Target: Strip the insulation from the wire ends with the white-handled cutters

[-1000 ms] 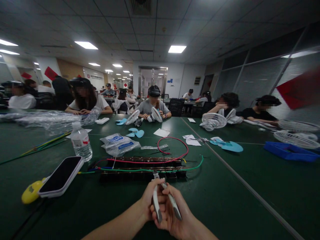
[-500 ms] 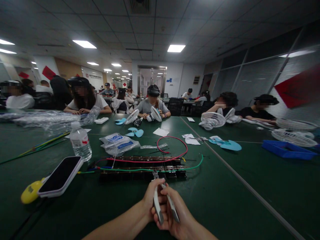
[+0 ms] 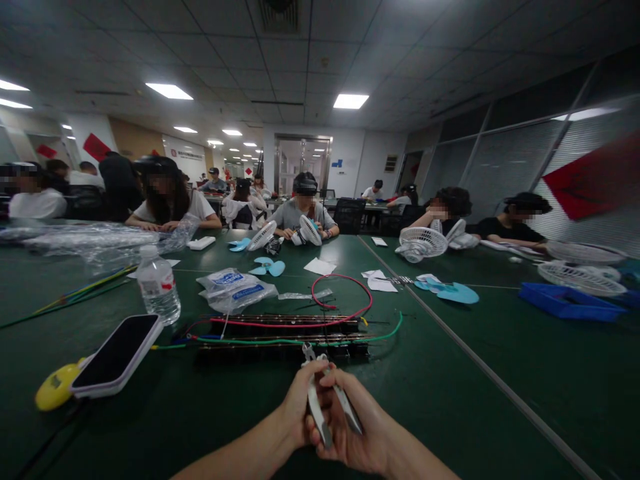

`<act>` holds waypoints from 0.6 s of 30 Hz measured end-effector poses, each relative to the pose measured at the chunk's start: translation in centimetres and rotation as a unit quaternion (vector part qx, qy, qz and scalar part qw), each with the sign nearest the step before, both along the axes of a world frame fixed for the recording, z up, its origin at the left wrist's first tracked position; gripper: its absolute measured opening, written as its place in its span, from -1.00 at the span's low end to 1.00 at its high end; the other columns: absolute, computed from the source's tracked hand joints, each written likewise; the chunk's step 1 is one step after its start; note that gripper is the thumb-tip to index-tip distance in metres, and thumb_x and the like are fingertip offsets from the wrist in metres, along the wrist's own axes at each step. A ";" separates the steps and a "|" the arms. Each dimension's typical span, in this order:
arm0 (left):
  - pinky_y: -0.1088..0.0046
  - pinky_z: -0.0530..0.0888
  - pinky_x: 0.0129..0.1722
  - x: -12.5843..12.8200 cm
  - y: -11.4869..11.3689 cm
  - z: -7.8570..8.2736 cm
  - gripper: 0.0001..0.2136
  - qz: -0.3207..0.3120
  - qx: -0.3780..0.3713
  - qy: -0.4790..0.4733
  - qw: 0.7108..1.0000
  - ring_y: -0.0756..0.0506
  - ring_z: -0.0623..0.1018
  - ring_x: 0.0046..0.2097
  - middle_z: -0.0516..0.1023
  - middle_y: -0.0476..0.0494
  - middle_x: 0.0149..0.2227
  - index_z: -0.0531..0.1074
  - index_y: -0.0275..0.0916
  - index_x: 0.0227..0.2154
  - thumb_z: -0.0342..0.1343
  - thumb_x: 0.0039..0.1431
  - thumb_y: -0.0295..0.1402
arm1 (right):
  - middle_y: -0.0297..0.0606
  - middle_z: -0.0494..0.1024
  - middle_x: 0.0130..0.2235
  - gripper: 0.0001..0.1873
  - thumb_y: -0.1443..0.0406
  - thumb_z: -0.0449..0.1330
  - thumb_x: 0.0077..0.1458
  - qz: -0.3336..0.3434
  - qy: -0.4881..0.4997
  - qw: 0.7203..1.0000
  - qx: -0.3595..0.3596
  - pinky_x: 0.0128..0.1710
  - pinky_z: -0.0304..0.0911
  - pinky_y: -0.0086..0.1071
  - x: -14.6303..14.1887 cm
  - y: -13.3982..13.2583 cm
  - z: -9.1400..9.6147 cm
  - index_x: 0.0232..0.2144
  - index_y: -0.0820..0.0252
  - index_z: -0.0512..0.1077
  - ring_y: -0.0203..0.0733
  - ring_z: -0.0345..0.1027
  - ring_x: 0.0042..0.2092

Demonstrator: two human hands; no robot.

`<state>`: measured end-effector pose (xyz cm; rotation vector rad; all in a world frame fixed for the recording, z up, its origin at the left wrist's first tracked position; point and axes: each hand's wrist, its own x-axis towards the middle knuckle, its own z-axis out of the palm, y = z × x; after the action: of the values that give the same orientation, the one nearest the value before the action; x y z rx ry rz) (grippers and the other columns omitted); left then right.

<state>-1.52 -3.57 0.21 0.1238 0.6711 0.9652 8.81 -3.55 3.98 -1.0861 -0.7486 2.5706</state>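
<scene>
Small pliers with white handles sit in both my hands at the bottom centre. My right hand wraps around the handles from the right. My left hand closes on them from the left. The plier jaws point at the near edge of a long dark terminal strip lying across the green table. Red, green and blue wires run along and loop off the strip.
A phone rests on a yellow object at left, beside a water bottle and plastic bags. Fan parts, blue blades and a blue tray lie further off. Several seated people work at the far side.
The view has shifted slightly; my hands and the pliers stay at the strip's near edge with hardly any movement.
</scene>
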 end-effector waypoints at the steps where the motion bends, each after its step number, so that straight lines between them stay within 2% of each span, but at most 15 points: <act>1: 0.57 0.24 -0.83 0.0 0.0 0.1 -0.63 -0.007 -0.008 0.006 1.000 -0.01 0.33 -0.79 0.32 -0.02 -0.80 0.27 -0.27 -0.67 0.02 0.07 -0.10 | -0.12 0.49 -0.53 -0.58 0.08 -0.04 -0.03 0.012 0.005 1.000 -0.007 -0.54 0.24 -0.45 0.1 0.2 0.0 -0.55 0.34 0.37 -0.31 0.33 -0.57; 6: 0.52 0.27 -0.80 -0.4 0.5 0.7 -0.53 -0.055 -0.078 0.126 0.987 -0.05 0.36 -0.77 0.32 -0.10 -0.81 0.18 -0.25 -0.77 0.06 0.03 -0.01 | -0.15 0.47 -0.55 -0.65 0.12 -0.02 -0.10 0.057 0.004 0.997 -0.042 -0.48 0.26 -0.40 0.2 1.0 -0.6 -0.53 0.32 0.36 -0.27 0.35 -0.54; 9: 0.50 0.26 -0.80 -0.2 0.9 0.8 -0.51 -0.046 -0.106 0.198 0.973 -0.04 0.32 -0.79 0.28 -0.06 -0.83 0.16 -0.24 -0.79 0.13 -0.06 0.02 | -0.13 0.49 -0.52 -0.69 0.17 -0.02 -0.14 0.078 0.011 0.996 -0.044 -0.46 0.29 -0.40 0.2 1.3 -0.7 -0.52 0.32 0.36 -0.23 0.39 -0.49; 12: 0.51 0.25 -0.80 0.3 1.2 1.1 -0.55 -0.027 -0.116 0.244 0.962 -0.03 0.31 -0.77 0.30 -0.04 -0.79 0.19 -0.25 -0.76 0.21 -0.16 0.00 | -0.17 0.46 -0.57 -0.68 0.15 -0.03 -0.12 0.080 -0.003 0.996 -0.031 -0.57 0.24 -0.45 0.1 1.4 -0.5 -0.55 0.30 0.35 -0.27 0.34 -0.57; 15: 0.52 0.25 -0.78 0.9 1.5 1.1 -0.61 -0.010 -0.131 0.231 0.964 -0.03 0.32 -0.76 0.28 -0.03 -0.79 0.21 -0.25 -0.74 0.19 -0.11 -0.10 | -0.25 0.38 -0.65 -0.65 0.11 -0.04 -0.10 0.047 -0.062 0.997 -0.004 -0.67 0.15 -0.52 -0.2 1.1 -0.2 -0.62 0.29 0.32 -0.33 0.25 -0.66; 18: 0.47 0.25 -0.79 1.3 1.7 0.3 -0.68 0.005 -0.098 0.206 0.974 -0.07 0.32 -0.77 0.26 -0.02 -0.80 0.21 -0.23 -0.73 0.14 -0.06 -0.19 | -0.28 0.34 -0.68 -0.61 0.07 -0.04 -0.08 0.025 -0.106 0.994 0.010 -0.71 0.08 -0.57 -0.6 0.7 0.1 -0.66 0.27 0.29 -0.37 0.20 -0.68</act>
<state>-0.27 -1.83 0.49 0.1481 1.1452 0.8850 8.24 -2.86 4.09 -1.3664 -0.8582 2.5085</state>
